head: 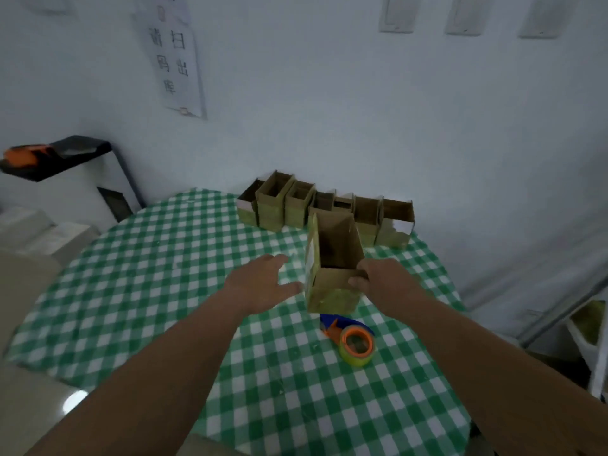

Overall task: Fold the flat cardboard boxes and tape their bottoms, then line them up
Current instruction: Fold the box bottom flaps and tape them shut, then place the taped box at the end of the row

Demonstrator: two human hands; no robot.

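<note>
Pale wall (329, 110) with paper notice (174, 57), switches (396, 14)

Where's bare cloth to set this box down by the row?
Bare cloth lies left of the row of boxes, beyond the left hand. The held box, right hand and tape dispenser crowd the middle.

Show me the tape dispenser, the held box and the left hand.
tape dispenser (357, 345): head view, orange roll hub.
held box (332, 296): head view, near wall.
left hand (263, 281): head view, back of hand.
</note>
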